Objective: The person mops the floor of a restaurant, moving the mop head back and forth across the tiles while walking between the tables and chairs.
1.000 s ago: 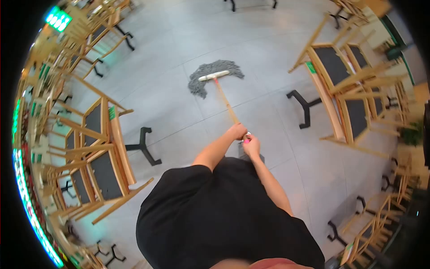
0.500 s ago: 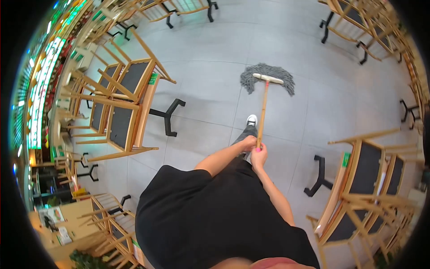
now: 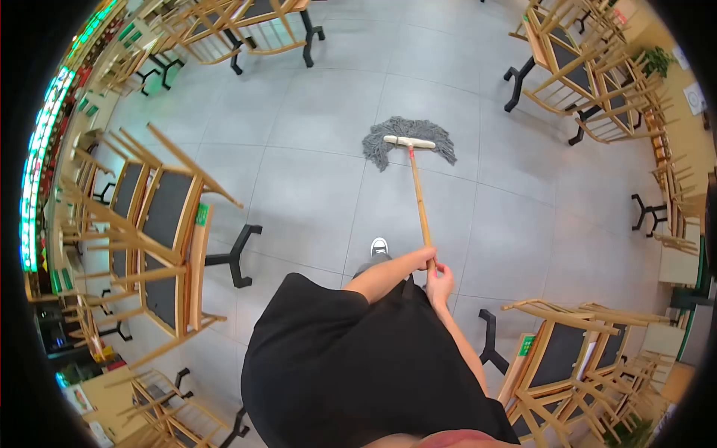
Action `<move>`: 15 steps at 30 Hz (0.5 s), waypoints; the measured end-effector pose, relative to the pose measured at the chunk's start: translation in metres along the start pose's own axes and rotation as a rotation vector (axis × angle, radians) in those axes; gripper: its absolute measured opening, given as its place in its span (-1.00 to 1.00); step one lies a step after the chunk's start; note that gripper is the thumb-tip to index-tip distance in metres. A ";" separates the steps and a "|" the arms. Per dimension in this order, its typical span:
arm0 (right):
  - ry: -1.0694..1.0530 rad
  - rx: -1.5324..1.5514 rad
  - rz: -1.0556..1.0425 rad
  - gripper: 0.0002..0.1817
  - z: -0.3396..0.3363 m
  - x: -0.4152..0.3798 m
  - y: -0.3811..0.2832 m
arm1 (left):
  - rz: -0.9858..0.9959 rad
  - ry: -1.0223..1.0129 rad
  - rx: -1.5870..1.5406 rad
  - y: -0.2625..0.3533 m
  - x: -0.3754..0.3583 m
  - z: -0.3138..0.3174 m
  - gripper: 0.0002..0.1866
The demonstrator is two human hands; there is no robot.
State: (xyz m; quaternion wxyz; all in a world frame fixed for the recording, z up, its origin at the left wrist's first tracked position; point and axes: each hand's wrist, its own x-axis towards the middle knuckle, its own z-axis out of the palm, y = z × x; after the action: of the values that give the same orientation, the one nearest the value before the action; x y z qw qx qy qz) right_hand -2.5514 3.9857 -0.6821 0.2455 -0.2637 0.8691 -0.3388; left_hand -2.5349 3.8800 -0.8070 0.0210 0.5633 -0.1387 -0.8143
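A mop (image 3: 418, 190) with a wooden handle stretches forward from my body. Its grey string head (image 3: 409, 128) lies fanned out on the tiled floor (image 3: 314, 187), under a white clamp bar. My left hand (image 3: 423, 257) is closed around the handle near its upper end. Just beside it, my right hand (image 3: 439, 281) also grips the handle, close to the end. The handle's tip is partly hidden by my fingers. One dark shoe with a white toe (image 3: 379, 247) shows on the floor left of the handle.
Tables with upturned wooden chairs stand at left (image 3: 168, 246), lower right (image 3: 556, 355), upper right (image 3: 571, 63) and upper left (image 3: 246, 26). Black table legs (image 3: 240, 254) jut onto the floor. Another black leg (image 3: 489, 343) is near my right side.
I have advanced: the tables at both sides have slid back in view. The mop head sits farther left, and the handle now leans left instead of right. Both hands keep their grip.
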 end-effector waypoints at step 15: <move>-0.099 0.185 -0.232 -0.80 0.029 0.308 -0.128 | 0.201 0.045 0.005 0.274 0.119 0.071 -0.78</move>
State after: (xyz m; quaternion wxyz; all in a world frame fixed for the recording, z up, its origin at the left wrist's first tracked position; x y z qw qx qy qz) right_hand -2.7249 3.6995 -0.6856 0.2704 -0.3549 0.7848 -0.4302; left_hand -2.6772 3.6085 -0.8244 0.1040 0.5646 -0.1961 -0.7949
